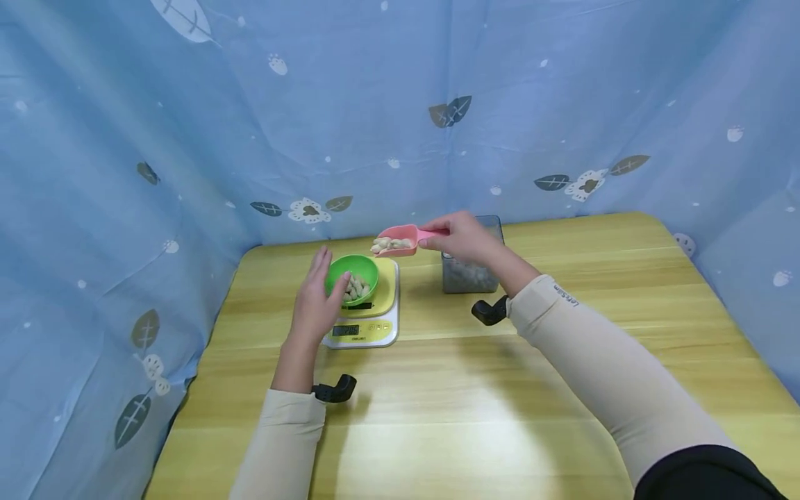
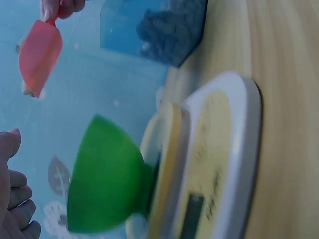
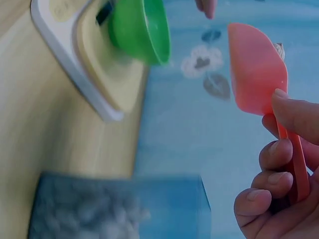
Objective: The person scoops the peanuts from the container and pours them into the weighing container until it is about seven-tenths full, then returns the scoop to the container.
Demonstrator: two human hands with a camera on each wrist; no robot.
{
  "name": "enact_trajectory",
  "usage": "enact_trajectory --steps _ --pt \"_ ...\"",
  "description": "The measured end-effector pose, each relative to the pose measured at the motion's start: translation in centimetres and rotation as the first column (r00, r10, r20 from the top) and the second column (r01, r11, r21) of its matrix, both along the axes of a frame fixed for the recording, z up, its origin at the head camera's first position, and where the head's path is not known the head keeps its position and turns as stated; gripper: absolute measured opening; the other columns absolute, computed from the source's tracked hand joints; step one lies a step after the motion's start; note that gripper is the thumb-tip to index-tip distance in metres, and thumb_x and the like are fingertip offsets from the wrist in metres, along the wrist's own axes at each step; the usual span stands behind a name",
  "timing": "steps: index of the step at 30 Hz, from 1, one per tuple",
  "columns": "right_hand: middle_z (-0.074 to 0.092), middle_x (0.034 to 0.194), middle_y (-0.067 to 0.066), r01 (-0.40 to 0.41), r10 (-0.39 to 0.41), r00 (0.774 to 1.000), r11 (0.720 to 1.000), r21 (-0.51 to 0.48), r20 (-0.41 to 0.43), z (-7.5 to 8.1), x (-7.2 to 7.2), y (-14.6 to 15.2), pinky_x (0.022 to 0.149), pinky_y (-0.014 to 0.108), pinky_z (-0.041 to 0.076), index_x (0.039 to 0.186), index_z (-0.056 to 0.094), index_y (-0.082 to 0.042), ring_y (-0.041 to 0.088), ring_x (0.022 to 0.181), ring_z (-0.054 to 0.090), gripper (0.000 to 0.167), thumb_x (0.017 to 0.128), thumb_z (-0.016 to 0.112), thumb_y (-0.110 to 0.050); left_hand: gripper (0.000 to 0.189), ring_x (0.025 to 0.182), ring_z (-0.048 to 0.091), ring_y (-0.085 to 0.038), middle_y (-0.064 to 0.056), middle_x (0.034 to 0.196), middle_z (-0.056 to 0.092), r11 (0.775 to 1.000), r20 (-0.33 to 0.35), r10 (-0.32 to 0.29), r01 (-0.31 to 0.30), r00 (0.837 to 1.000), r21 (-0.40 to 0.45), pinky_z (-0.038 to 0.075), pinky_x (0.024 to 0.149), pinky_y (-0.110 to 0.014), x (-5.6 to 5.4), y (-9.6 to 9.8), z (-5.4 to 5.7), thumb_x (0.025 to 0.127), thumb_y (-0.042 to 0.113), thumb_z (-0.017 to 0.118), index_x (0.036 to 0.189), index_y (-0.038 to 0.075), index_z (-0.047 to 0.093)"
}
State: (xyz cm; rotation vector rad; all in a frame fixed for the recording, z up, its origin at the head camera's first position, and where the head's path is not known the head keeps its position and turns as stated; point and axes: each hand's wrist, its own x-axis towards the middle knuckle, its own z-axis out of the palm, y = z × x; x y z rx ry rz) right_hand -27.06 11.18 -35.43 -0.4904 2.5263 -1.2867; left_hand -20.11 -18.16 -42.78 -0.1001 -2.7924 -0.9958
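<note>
My right hand [image 1: 465,239] grips the handle of a pink scoop [image 3: 256,69]. Unshelled peanuts [image 1: 392,244] lie in the scoop, which is held in the air just right of a green bowl [image 1: 353,266]. More peanuts [image 1: 356,289] sit inside that bowl. Under it is a yellow and white kitchen scale [image 1: 392,332] with a lit display. My left hand [image 1: 315,302] is raised at the bowl's left side, fingers straight and thumb apart. In the left wrist view a gap shows between the fingers [image 2: 20,199] and the bowl.
A translucent grey-blue bin [image 1: 470,278] holding a heap of peanuts stands right of the scale, partly behind my right hand. Both stand near the back of the wooden table [image 1: 437,410]. A blue patterned curtain [image 1: 400,125] hangs behind and beside the table.
</note>
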Motion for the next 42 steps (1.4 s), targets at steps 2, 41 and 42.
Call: enact_trajectory --steps 2,41,42 --pt "0.068 0.125 0.008 -0.018 0.018 1.000 1.000 0.002 -0.011 -0.3 0.2 -1.1 0.088 0.037 0.054 0.130 0.066 -0.011 0.022 0.108 0.062 0.041 0.094 0.067 -0.030 0.073 0.152 0.014 -0.025 0.006 0.166 0.008 1.000 0.013 0.018 -0.018 1.000 -0.004 0.019 0.122 -0.051 0.3 -0.8 -0.4 0.100 0.057 0.042 0.158 0.020 0.020" --pt "0.067 0.104 0.006 0.054 0.149 0.889 0.905 0.422 -0.433 -4.5 1.9 -8.3 0.072 0.032 0.056 0.136 0.061 -0.022 0.020 0.090 0.061 0.037 0.100 0.054 -0.016 0.080 0.151 0.017 -0.032 -0.005 0.165 0.014 0.998 0.151 0.047 -0.051 0.987 0.028 0.019 0.122 -0.052 1.3 -2.6 -3.7 0.098 0.051 0.053 0.158 0.011 0.019" --pt "0.066 0.099 0.006 0.058 0.170 0.869 0.897 0.438 -0.464 -4.5 2.1 -8.3 0.066 0.030 0.054 0.137 0.060 -0.023 0.020 0.085 0.059 0.037 0.101 0.054 -0.016 0.081 0.151 0.017 -0.033 -0.005 0.165 0.014 0.998 0.151 0.047 -0.052 0.987 0.027 0.019 0.122 -0.052 1.2 -2.6 -3.7 0.098 0.051 0.053 0.158 0.011 0.019"
